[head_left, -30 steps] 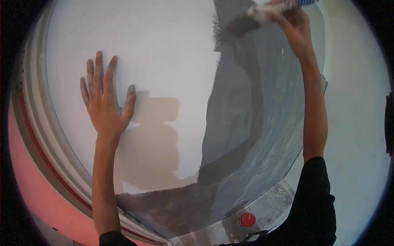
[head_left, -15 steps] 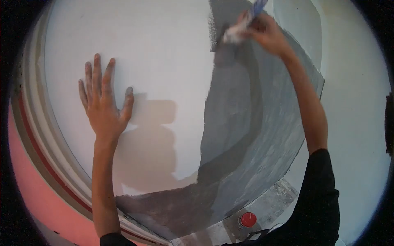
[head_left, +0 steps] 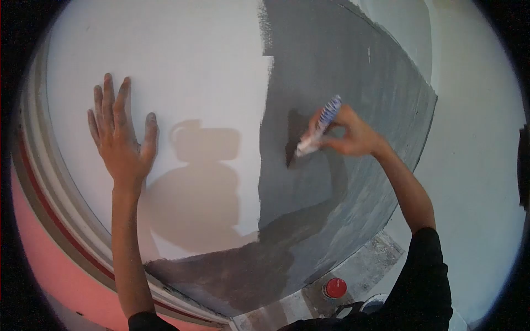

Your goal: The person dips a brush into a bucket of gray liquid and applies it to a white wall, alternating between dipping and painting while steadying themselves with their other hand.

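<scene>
- One pink surface (head_left: 41, 248) sits at your far left, low down, with a red stripe (head_left: 69, 237) and pale trim curving beside it.
- Your left hand (head_left: 124, 146) is next, palm flat on the white area (head_left: 187, 49) of the panel. Its fingers are spread wide, thumb out to the side, and it holds nothing. Grey smudges mark the fingertips.
- Right of that hand, a brownish shadow (head_left: 196, 201) falls across the white.
- Past the shadow, the white meets the grey paint (head_left: 309, 33) along a mostly upright, uneven edge, rougher near the top. The grey also runs along the bottom of the panel, beneath the white.
- Your brush (head_left: 331, 110) is over the grey, right of that edge. The handle tilts up and to the right; the dark tip points down and to the left. You can't tell for sure whether the bristles touch the surface.
- Your right hand (head_left: 356, 132) has a narrow grip on the brush, thumb and fingers closed around it.
- Below, a can with a red top (head_left: 335, 288) stands near the panel's bottom edge, left of your black right sleeve (head_left: 422, 276).
- A pale wall (head_left: 475, 165) fills the right, with a dark thing (head_left: 523, 165) at the far edge, too cut off to name.
</scene>
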The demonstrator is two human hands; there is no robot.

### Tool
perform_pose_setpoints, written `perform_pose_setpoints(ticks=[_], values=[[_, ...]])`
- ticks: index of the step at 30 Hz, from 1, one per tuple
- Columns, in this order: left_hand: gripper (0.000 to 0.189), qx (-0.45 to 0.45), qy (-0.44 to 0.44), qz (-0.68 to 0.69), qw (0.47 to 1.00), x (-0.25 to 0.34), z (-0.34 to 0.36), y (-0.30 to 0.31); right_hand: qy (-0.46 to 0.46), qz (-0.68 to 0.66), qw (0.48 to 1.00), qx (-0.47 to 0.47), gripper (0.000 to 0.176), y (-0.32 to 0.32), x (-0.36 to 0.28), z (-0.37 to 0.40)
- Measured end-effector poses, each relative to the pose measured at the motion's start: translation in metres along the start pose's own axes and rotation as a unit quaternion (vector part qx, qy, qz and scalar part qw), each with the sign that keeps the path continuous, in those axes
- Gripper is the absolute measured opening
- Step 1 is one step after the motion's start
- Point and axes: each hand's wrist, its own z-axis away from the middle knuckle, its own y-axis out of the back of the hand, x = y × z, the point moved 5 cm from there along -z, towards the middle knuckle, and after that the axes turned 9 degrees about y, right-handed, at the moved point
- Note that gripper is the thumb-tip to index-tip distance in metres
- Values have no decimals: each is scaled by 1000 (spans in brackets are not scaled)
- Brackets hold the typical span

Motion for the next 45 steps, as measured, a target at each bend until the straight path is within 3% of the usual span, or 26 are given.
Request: perform_pose_setpoints(ticks=[1,3,5,7,9,11,14,17,18,20,23,25,27,29,31,33,36,39,41,43,45], values=[[66,-3,4,2,1000,1,0,0,-4,7,1000,-4,30,6,8,-5],[66,0,5,0,1000,2,1,-1,-18,38,997,72,25,43,14,-26],[66,3,2,-5,1000,1,0,0,20,37,993,106,26,87,37,-55],[66,3,-5,-4,1000,2,0,-1,1,131,983,128,26,127,43,-83],[66,8,-11,5,1000,3,0,0,48,77,977,191,20,163,13,-105],[66,10,-14,9,1000,3,0,-1,104,120,934,319,22,188,-16,-105],[66,10,-13,6,1000,4,1,0,104,125,967,198,24,177,3,-33],[65,11,-20,-5,1000,2,0,-1,149,64,978,133,30,69,-10,18],[65,10,-21,-4,1000,2,0,0,30,96,993,69,37,35,-7,37],[65,11,-17,-5,1000,2,2,0,9,1,1000,-23,34,5,-4,35],[65,16,-10,-14,1000,2,-2,1,-58,143,988,4,27,47,50,34],[64,10,-7,-22,1000,2,0,1,0,29,996,86,24,92,36,-10],[64,10,-2,-21,1000,3,0,1,5,101,986,129,27,144,45,-45],[64,5,1,-20,1000,4,0,2,79,174,966,176,21,192,61,-80],[64,-3,10,-18,1000,4,0,1,10,156,965,209,22,215,35,-113],[64,1,8,-19,1000,5,-1,2,-16,201,931,303,21,242,28,-127],[65,-5,6,-22,1000,7,-2,3,148,75,944,284,21,280,26,-135],[67,-1,15,-19,1000,5,0,3,164,61,946,274,23,246,-16,-117],[68,1,22,-13,1000,4,-1,4,87,86,978,169,24,202,-21,-118],[68,-3,24,-5,1000,5,-1,5,67,71,992,86,26,169,-11,-128],[67,-6,28,-9,1000,6,0,5,51,62,992,101,28,167,-1,-143]])
